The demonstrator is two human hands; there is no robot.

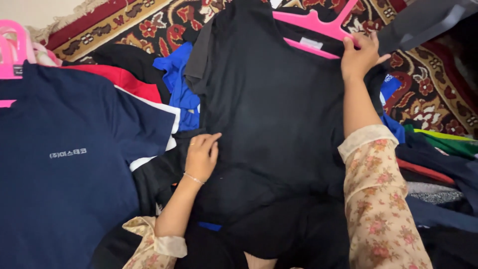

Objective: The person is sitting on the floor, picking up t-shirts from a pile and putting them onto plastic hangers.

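Clothing lies spread across a patterned red, gold and black carpet (pixel 428 94), seen from above by the person handling it. A black T-shirt (pixel 269 109) lies flat in the middle, on top of the pile, with a pink plastic hanger (pixel 318 25) threaded through its neck opening. The right hand (pixel 359 56) closes its fingers on the shirt's shoulder where the hanger arm ends, the thumb pointing toward the carpet. The left hand (pixel 201 155) rests flat on the shirt's left edge, fingers loosely curled and holding nothing, with a thin bracelet at the wrist and a ring on one finger. Both forearms wear cream sleeves with a pink flower print. To the left lies a navy T-shirt (pixel 64 164) with small pale lettering on the chest, hung on a second pink hanger (pixel 12 47) at the top left corner. Between the two shirts, a red garment (pixel 124 79), a white one and a bright blue garment (pixel 179 84) overlap. To the right, further folded clothes in green, red, grey and dark blue lie stacked (pixel 438 159). No basket or box is in view; everything rests directly on the carpet.
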